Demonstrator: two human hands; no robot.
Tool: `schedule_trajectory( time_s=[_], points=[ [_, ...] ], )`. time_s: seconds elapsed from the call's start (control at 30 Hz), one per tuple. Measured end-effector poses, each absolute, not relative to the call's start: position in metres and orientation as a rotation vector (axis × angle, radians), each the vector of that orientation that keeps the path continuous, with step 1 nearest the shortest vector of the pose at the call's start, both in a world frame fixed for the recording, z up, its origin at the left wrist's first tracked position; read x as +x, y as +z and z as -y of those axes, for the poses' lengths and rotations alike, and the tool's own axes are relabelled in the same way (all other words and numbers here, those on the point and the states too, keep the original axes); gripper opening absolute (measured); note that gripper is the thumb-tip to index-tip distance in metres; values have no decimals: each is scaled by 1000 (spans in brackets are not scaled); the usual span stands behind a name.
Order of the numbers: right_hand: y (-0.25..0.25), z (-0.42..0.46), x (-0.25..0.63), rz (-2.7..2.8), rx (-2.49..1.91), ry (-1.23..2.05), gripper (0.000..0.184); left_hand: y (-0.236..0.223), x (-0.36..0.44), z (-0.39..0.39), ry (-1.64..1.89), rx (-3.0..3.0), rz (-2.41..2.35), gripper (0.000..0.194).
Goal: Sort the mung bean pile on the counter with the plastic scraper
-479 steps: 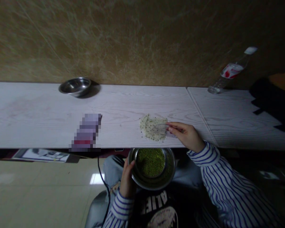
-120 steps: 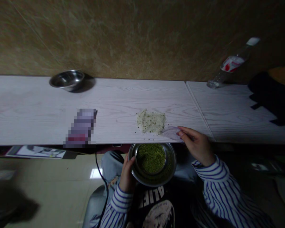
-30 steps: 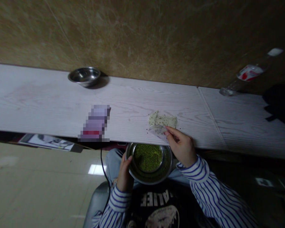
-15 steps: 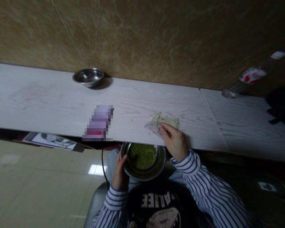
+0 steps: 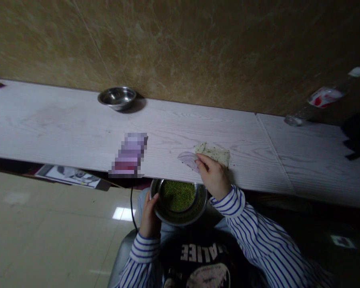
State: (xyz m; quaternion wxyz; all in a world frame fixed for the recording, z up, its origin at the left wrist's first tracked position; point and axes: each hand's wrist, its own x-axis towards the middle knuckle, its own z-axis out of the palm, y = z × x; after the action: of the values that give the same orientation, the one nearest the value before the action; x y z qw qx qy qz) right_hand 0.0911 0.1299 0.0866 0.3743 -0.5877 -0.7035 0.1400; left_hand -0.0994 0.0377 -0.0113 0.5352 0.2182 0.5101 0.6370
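While the left hand (image 5: 150, 217) is gripping the near bowl (image 5: 180, 219), apparently against tipping, the right hand (image 5: 215, 176) is pinching a translucent sheet (image 5: 187, 158).

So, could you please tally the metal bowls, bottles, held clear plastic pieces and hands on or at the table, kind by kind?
Held metal bowl and back metal bowl: 2
Bottle: 1
Clear plastic piece: 1
Left hand and right hand: 2
Total: 6
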Motion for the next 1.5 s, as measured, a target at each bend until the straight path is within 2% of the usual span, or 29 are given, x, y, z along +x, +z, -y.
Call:
schedule_trajectory(
  time_s=[0.13, 0.5, 0.63, 1.0, 1.23, 1.5],
  points=[
    [88, -125, 89, 1835, -1438, 442, 29, -11, -101, -39, 1495, 341, -1131, 46],
    [98, -107, 82, 1959, -1267, 715, 25, -5, -99, -37, 1520, 368, -1123, 45],
    [92, -105, 99, 1866, -1273, 716, 24, -2, -92, -31, 1444, 380, -1107, 48],
    [97, -89, 166, 1458, -1418, 712, 30, -10, -64, -23, 1327, 417, -1081, 42],
    [93, -81, 205, 1305, -1477, 658, 38, -9, -57, -27, 1295, 433, -1101, 42],
    [91, -83, 225, 1418, -1501, 625, 29, -1, -42, -29, 1273, 425, -1112, 42]
  ],
)
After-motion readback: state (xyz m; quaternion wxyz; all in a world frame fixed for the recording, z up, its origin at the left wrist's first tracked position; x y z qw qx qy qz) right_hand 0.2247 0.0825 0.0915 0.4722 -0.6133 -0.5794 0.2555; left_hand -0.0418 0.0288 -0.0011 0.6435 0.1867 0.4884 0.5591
